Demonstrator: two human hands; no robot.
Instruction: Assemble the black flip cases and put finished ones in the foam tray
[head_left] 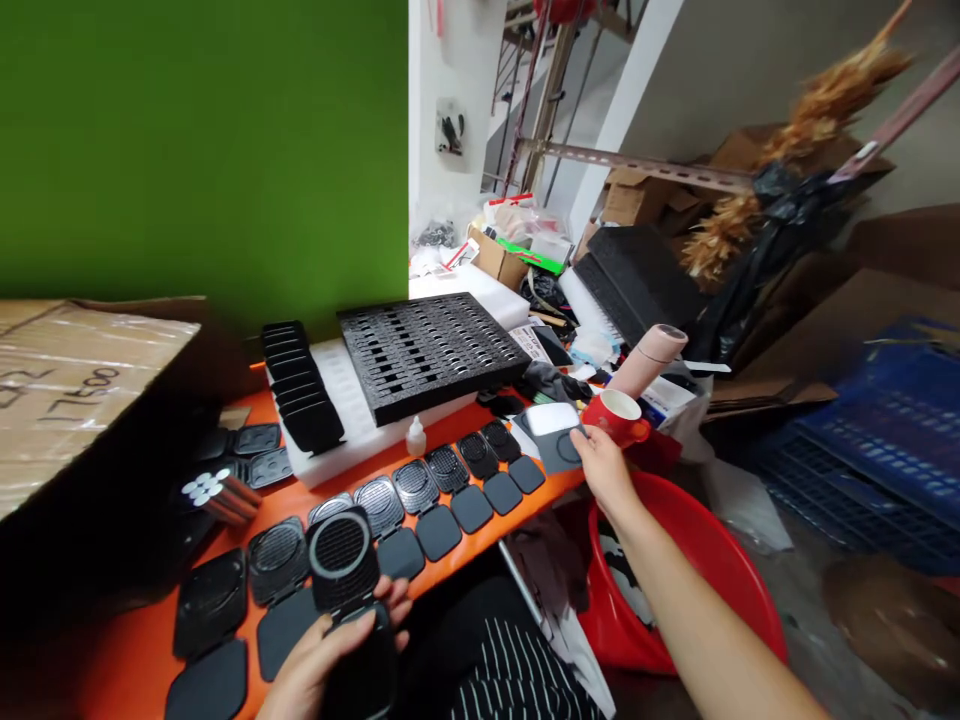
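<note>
- Head view: from where I'm standing, the person's left hand (315, 660) is grasping an unfolded black plastic hinged case with a ribbed upper half (341, 590), thumb lying across its lower part
- A pale grey flat ring (315, 545) is resting on that ribbed half, over the near side of the orange table (296, 500)
- The right hand (600, 465) is reaching well apart, its fingertips touching the edge of a flat grey sheet with a dark circular outline (559, 452); whether they are pinching it, I cannot make out
- A white rounded pad (553, 418) is lying on the sheet's far part, with a glossy red mug (600, 418) standing just beside
- More unfolded black cases (416, 485) are lying in a row between the two hands
- The step in hand, I'm judging, is steadying one case while the other hand is working at the sheet
- The next move is probably calling for a fine fingertip pinch on the right and a level, unhurried hold on the left
</note>
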